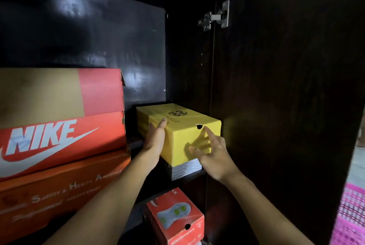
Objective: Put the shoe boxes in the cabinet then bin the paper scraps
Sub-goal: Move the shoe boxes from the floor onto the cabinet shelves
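A yellow shoe box (pixel 183 126) rests on a grey-white box (pixel 185 170) on a shelf inside the dark cabinet (pixel 187 57). My left hand (pixel 155 140) lies flat against the yellow box's left side, thumb on its top edge. My right hand (pixel 212 152) presses spread fingertips on the box's front end, below a round finger hole. To the left stands a stack of red and orange shoe boxes: a red and tan box (pixel 59 90) on top, a Nike box (pixel 59 142) under it, an orange box (pixel 55 195) at the bottom. No paper scraps are in view.
A red shoe box (pixel 175 217) sits on the shelf below. The open cabinet door (pixel 286 96) hangs at the right on a metal hinge (pixel 215 16). A pink plastic basket (pixel 351 215) stands on the floor at the far right.
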Demonstrator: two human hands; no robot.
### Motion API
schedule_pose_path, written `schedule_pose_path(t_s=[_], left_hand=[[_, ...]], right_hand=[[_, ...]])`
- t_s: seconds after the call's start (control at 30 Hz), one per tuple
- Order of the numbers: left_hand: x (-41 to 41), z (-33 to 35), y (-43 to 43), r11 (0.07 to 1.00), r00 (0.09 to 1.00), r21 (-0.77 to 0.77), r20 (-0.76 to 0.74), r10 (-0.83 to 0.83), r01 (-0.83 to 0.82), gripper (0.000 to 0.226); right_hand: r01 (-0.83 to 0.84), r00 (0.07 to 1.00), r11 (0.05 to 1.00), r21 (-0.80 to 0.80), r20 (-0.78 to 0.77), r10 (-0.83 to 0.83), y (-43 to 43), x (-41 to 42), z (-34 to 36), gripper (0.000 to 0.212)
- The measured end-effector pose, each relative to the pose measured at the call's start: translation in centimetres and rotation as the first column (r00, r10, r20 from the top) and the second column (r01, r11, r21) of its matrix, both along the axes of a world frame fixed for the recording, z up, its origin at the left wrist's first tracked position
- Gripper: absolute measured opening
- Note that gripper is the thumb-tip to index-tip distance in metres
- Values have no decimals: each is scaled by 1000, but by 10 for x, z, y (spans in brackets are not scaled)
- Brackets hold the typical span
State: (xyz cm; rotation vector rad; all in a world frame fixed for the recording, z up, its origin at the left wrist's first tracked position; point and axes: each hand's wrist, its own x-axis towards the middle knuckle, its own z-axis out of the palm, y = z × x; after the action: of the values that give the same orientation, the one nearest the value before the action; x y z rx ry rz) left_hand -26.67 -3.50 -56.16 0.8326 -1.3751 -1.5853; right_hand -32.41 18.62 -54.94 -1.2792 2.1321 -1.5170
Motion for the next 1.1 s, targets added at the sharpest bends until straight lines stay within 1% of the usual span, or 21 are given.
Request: schedule_pose_path(t_s=[0.1,0.13,0.2,0.27,0.33,0.4,0.5,0.6,0.7,0.77,0.9,0.97,1.03,1.1], left_hand=[[-8,-7,-34,1000,1000,4,2,28,-28,116],[-8,-6,-41,1000,1000,-15,-4,25,-25,110],[6,7,-25,996,999,-81,6,40,-39,95],[24,20,7,976,996,-202,23,84,-78,91],[34,22,28,953,995,-292,38,96,-81,99],[40,21,38,942,996,-333,53,67,-46,106],[45,19,39,940,993,-341,96,64,-28,104],[48,20,41,944,986,-329,154,67,-13,92],[51,24,45,943,984,-332,153,90,-35,77],[53,26,49,943,986,-329,133,100,-52,65],[64,25,78,967,988,-254,152,18,22,67],[69,18,104,954,988,-297,156,4,43,60],[74,8,137,940,986,-331,164,-21,76,59],[74,-7,168,924,992,-371,118,-47,88,56]], right_hand=[[-9,999,999,50,-51,11,-20,-5,3,89],[-9,998,998,65,-59,13,-27,-6,4,89],[-2,996,997,79,-85,9,-40,-7,3,91],[52,989,996,74,-142,-41,-51,-8,-1,94],[149,969,988,25,-201,-142,-57,-8,-5,92],[223,944,974,-34,-240,-225,-61,-7,-9,89],[262,927,963,-55,-263,-267,-65,-7,-12,87],[227,939,974,-28,-259,-226,-62,-10,-12,87],[137,972,990,-13,-191,-137,-46,-12,-12,84],[134,973,991,21,-190,-127,-28,-8,-19,79],[209,967,978,4,-150,-206,23,9,-43,66],[246,962,969,-1,-121,-245,54,19,-56,61],[295,948,955,11,-132,-291,86,31,-71,58],[352,927,936,13,-146,-346,118,42,-86,53]])
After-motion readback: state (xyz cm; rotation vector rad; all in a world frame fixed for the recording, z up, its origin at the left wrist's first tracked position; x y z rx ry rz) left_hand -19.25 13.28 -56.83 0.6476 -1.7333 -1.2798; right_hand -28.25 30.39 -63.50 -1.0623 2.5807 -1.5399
